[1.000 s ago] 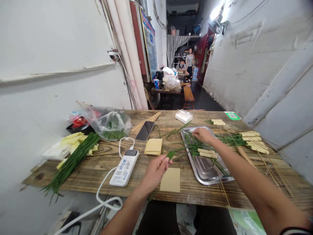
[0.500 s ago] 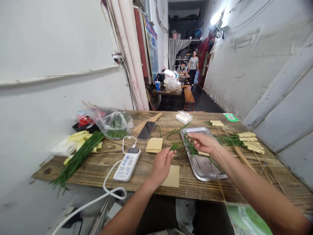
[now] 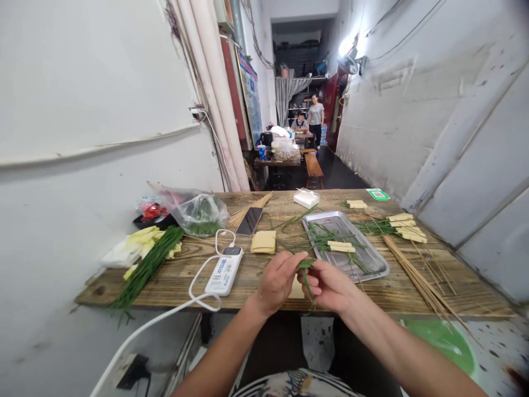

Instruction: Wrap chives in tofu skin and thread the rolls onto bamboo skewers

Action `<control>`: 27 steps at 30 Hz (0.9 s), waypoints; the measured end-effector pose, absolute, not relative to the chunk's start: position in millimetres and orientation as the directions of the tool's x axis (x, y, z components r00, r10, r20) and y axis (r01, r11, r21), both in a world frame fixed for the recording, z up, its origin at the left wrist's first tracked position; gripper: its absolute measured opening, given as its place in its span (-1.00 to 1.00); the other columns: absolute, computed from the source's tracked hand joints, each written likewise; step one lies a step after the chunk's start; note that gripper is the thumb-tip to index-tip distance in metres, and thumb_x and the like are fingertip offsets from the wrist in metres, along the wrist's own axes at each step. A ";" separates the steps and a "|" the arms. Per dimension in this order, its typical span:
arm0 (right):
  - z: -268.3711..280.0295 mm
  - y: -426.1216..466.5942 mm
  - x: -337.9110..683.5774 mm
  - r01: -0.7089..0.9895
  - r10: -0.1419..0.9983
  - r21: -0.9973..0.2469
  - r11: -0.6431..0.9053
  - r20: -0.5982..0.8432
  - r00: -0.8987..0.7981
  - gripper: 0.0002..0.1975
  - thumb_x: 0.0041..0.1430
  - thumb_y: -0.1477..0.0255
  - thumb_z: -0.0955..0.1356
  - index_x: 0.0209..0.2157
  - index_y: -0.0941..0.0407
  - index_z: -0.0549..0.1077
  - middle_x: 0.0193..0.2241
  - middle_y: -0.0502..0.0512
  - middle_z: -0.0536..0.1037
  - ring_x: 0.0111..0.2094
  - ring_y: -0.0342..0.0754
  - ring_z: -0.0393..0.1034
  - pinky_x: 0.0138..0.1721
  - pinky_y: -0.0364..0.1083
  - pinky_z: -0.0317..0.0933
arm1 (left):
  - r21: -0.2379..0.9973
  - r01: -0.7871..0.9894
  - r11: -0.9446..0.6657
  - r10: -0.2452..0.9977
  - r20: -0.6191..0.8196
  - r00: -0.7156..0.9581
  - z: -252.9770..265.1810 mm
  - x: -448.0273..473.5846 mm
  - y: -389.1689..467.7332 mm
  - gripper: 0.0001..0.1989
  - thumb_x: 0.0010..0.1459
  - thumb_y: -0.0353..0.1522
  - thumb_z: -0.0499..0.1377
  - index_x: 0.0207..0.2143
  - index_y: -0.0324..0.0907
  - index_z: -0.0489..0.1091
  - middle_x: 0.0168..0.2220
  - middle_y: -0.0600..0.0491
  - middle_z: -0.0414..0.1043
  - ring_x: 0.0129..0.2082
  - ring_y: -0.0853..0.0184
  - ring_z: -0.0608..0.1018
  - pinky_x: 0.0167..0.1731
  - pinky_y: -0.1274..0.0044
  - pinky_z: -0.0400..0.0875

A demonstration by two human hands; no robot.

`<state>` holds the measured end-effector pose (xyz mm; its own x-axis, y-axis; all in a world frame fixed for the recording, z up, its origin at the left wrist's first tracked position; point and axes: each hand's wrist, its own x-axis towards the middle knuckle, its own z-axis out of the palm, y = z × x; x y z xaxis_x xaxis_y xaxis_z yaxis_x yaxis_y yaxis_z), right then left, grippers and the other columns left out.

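On the tabletop [image 3: 173,281], the power bank [image 3: 224,270] lies left of the hands. The metal tray [image 3: 374,259] sits right, skewers [image 3: 417,275] beyond it. A phone [image 3: 249,220] lies behind the power bank.

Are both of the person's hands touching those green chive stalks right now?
Touching. The head view shows the left hand and right hand meeting at the table edge, fingers of both pinched on the small bunch of chive stalks between them.

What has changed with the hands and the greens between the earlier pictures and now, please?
The right hand has left the metal tray and come back to meet the left hand at the table's near edge; both now pinch the small bunch of green stalks, which the left hand alone held before. The power bank, phone and bamboo skewers lie as before.
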<state>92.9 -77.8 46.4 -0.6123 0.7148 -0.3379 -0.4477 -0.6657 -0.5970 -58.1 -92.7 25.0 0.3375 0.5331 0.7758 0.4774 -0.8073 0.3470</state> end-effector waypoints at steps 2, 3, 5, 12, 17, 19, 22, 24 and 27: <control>47.2 -84.7 88.1 -0.482 0.697 -0.517 -0.707 -0.397 -0.597 -0.79 0.08 0.51 0.34 -0.56 0.16 0.25 -0.72 -0.17 0.22 -0.76 -0.35 -0.04 -0.78 -0.32 -0.15 | 0.431 0.463 -0.775 0.586 0.764 0.269 27.6 -58.3 -99.0 -0.73 0.29 -0.45 -0.04 -0.03 -0.19 0.34 -0.21 -0.05 0.47 -0.22 0.37 0.48 -0.19 0.53 0.38; 47.3 -87.1 85.8 -0.496 0.696 -0.497 -0.712 -0.409 -0.590 -0.80 0.06 0.50 0.37 -0.56 0.17 0.26 -0.71 -0.17 0.23 -0.75 -0.35 -0.03 -0.77 -0.32 -0.17 | 0.484 0.463 -0.742 0.624 0.752 0.214 28.4 -58.3 -101.9 -0.76 0.29 -0.43 -0.03 -0.08 -0.20 0.36 -0.24 -0.03 0.47 -0.24 0.37 0.48 -0.20 0.54 0.38; 46.4 -89.2 81.5 -0.497 0.708 -0.516 -0.698 -0.386 -0.592 -0.79 0.01 0.47 0.43 -0.52 0.17 0.29 -0.69 -0.16 0.27 -0.74 -0.36 -0.02 -0.77 -0.32 -0.19 | 0.580 0.477 -0.660 0.695 0.714 0.092 28.5 -58.6 -105.5 -0.79 0.29 -0.40 -0.02 -0.17 -0.20 0.39 -0.32 0.00 0.46 -0.30 0.38 0.48 -0.26 0.55 0.37; 39.6 -69.9 71.8 -0.468 0.678 -0.502 -0.727 -0.420 -0.603 -0.80 0.00 0.53 0.43 -0.53 0.19 0.30 -0.70 -0.16 0.28 -0.74 -0.38 -0.05 -0.77 -0.34 -0.25 | 0.533 0.537 -0.653 0.659 0.750 0.057 11.9 -64.8 -88.7 -0.79 0.28 -0.39 -0.03 -0.19 -0.23 0.39 -0.31 -0.03 0.45 -0.28 0.36 0.47 -0.24 0.53 0.36; 36.2 -50.2 68.5 -0.449 0.702 -0.558 -0.698 -0.411 -0.581 -0.84 0.02 0.54 0.41 -0.52 0.20 0.34 -0.68 -0.13 0.32 -0.74 -0.38 -0.04 -0.78 -0.35 -0.23 | 0.669 0.510 -0.541 0.764 0.644 -0.034 8.2 -67.1 -72.3 -0.77 0.27 -0.37 -0.03 -0.28 -0.22 0.41 -0.36 0.00 0.45 -0.31 0.35 0.46 -0.26 0.54 0.32; 34.8 -40.9 68.0 -0.419 0.724 -0.618 -0.665 -0.398 -0.563 -0.85 -0.02 0.52 0.43 -0.52 0.21 0.36 -0.67 -0.12 0.34 -0.74 -0.38 -0.03 -0.78 -0.34 -0.21 | 0.765 0.440 -0.470 0.829 0.554 -0.078 10.1 -67.5 -65.0 -0.75 0.26 -0.33 0.00 -0.32 -0.22 0.44 -0.40 0.02 0.44 -0.37 0.37 0.44 -0.30 0.56 0.30; 33.7 -23.2 70.1 -0.360 0.761 -0.719 -0.594 -0.358 -0.541 -0.81 -0.09 0.46 0.47 -0.53 0.21 0.38 -0.66 -0.11 0.35 -0.73 -0.37 -0.01 -0.77 -0.33 -0.17 | 0.947 0.144 -0.287 0.940 0.307 -0.147 11.7 -67.7 -50.4 -0.68 0.19 -0.19 0.07 -0.36 -0.26 0.47 -0.57 0.10 0.34 -0.54 0.44 0.36 -0.48 0.60 0.22; 33.7 -7.2 75.6 -0.322 0.783 -0.777 -0.541 -0.325 -0.530 -0.77 -0.12 0.40 0.48 -0.53 0.20 0.38 -0.65 -0.11 0.36 -0.72 -0.36 0.01 -0.77 -0.32 -0.16 | 0.985 -0.131 -0.112 0.987 0.095 -0.126 11.5 -68.1 -39.7 -0.62 0.09 -0.11 0.17 -0.35 -0.29 0.46 -0.59 0.12 0.32 -0.61 0.49 0.30 -0.57 0.64 0.14; 32.7 27.9 93.3 -0.202 0.840 -0.889 -0.411 -0.284 -0.463 -0.72 -0.06 0.30 0.46 -0.57 0.18 0.35 -0.71 -0.13 0.28 -0.74 -0.34 0.01 -0.76 -0.30 -0.12 | 0.917 -0.392 0.076 0.995 -0.098 -0.035 9.9 -69.5 -26.7 -0.60 -0.10 -0.15 0.31 -0.34 -0.33 0.44 -0.48 0.03 0.40 -0.60 0.55 0.30 -0.65 0.69 0.01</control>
